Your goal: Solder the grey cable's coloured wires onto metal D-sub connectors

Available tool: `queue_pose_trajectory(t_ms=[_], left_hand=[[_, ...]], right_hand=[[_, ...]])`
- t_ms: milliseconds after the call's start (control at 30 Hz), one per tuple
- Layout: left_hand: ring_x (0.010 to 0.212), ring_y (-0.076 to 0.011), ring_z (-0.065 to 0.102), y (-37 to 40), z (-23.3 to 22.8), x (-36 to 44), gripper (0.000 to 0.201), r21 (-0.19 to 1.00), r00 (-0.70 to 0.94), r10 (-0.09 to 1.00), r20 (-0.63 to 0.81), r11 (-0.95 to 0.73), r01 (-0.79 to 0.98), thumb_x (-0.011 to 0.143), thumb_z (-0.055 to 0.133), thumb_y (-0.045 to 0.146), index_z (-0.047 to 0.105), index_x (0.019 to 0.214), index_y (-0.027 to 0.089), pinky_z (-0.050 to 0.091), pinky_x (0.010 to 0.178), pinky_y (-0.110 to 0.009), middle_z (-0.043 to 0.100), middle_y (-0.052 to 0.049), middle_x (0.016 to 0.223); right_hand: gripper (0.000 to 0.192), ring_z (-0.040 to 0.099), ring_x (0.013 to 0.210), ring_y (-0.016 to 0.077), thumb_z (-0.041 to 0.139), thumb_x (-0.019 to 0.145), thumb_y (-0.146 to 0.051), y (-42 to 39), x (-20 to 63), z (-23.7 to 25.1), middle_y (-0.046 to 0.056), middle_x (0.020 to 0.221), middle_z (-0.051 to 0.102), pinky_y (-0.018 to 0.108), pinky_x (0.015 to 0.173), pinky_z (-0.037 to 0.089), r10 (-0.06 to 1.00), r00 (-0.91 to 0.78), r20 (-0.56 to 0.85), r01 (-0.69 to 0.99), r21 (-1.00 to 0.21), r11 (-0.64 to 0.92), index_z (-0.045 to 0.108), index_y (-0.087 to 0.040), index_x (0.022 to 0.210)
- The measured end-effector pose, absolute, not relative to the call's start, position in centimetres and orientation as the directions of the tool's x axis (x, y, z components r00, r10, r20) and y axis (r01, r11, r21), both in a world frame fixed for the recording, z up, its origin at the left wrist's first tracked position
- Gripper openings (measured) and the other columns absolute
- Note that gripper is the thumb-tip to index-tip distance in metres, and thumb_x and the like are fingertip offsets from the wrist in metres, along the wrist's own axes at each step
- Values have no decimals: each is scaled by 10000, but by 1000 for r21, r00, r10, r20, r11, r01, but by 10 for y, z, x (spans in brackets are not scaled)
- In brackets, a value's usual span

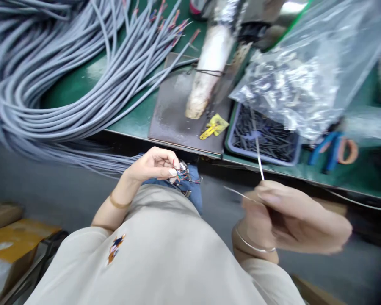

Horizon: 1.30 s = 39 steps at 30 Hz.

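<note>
We find the left hand (154, 165) pinching fine coloured wire ends (180, 173) at its fingertips, at three o'clock of the palm. The right hand (288, 220), blurred, nips a thin pale strip (259, 163) rising toward twelve o'clock. Smooth grey cables (51, 84) loop at ten o'clock.

Left hand (152, 165) raised near the lap, fingertips pinched together, right hand (292, 220) blurred, fingers curled closed
</note>
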<state>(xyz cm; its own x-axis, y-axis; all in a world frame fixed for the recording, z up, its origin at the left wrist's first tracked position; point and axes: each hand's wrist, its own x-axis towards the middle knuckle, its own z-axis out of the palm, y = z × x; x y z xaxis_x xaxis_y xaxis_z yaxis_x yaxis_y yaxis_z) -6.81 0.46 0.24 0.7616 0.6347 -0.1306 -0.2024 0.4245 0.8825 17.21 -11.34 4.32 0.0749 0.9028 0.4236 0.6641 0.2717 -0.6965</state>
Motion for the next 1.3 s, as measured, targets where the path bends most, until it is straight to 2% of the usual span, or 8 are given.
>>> queue_pose_trajectory(t_ms=[100, 233, 433, 567, 667, 1067, 1167, 1300], left_hand=[[534, -80, 588, -1, 42, -57, 136, 951, 716, 691, -105, 280, -131, 837, 788, 240, 710, 768, 154, 427, 510, -164, 680, -26, 630], [562, -99, 612, -8, 81, -49, 69, 986, 884, 449, 128, 40, -163, 856, 717, 110, 756, 816, 150, 443, 539, -189, 748, -60, 706], [487, -123, 593, -32, 73, -54, 101, 827, 910, 411, 54, 492, -272, 893, 709, 260, 753, 838, 189, 456, 480, -206, 665, -48, 593], [399, -57, 457, -39, 51, -42, 220, 584, 733, 608, -305, 727, -360, 751, 849, 286, 670, 705, 167, 360, 389, -145, 558, 18, 521], [380, -21, 390, -33, 34, -32, 273, 544, 556, 654, -513, 749, -379, 682, 886, 231, 627, 676, 145, 327, 374, -125, 557, 35, 534], [406, -40, 415, -13, 27, -25, 239, 651, 494, 751, -438, 644, -402, 684, 841, 188, 609, 734, 153, 291, 383, -137, 591, 23, 547], [406, -41, 410, -11, 29, -25, 260, 653, 518, 745, -421, 645, -397, 675, 853, 204, 604, 737, 156, 274, 383, -133, 588, 21, 532], [404, -40, 407, -10, 26, -26, 270, 643, 538, 740, -403, 648, -409, 669, 865, 212, 609, 732, 156, 275, 382, -134, 604, 13, 539]], right_hand=[[334, 621, 521, 137, 626, 940, -204, -107, 188, 67, -44, 797, 778, 303, 572, 489, 931, -19, 364, 834, -508, 216, 642, -323, 1251], [126, 681, 628, 177, 592, 986, -344, -82, 234, 66, 5, 748, 754, 290, 594, 407, 968, 107, 227, 979, -196, -63, 649, -234, 958], [178, 626, 768, 235, 520, 981, -323, -46, 306, 32, 90, 826, 715, 324, 686, 360, 909, 320, 269, 940, 27, -339, 642, -195, 961], [185, 596, 794, 233, 503, 979, -317, -27, 323, 20, 79, 841, 674, 339, 711, 385, 877, 324, 356, 944, -56, -326, 645, -204, 946], [161, 589, 784, 221, 507, 971, -295, -21, 322, 16, 61, 831, 664, 343, 722, 404, 869, 284, 406, 959, -112, -261, 628, -220, 896], [106, 581, 878, 252, 571, 835, -200, -7, 325, 10, 77, 833, 658, 383, 771, 443, 907, 272, 322, 962, -129, -242, 546, -239, 741], [113, 594, 805, 206, 598, 785, -185, -12, 328, 20, 39, 813, 639, 384, 804, 479, 911, 290, 295, 939, -273, -211, 524, -233, 715], [122, 642, 721, 154, 659, 779, -265, -25, 324, 31, -1, 803, 637, 343, 749, 550, 910, 341, 238, 761, -638, -118, 549, -226, 743]])
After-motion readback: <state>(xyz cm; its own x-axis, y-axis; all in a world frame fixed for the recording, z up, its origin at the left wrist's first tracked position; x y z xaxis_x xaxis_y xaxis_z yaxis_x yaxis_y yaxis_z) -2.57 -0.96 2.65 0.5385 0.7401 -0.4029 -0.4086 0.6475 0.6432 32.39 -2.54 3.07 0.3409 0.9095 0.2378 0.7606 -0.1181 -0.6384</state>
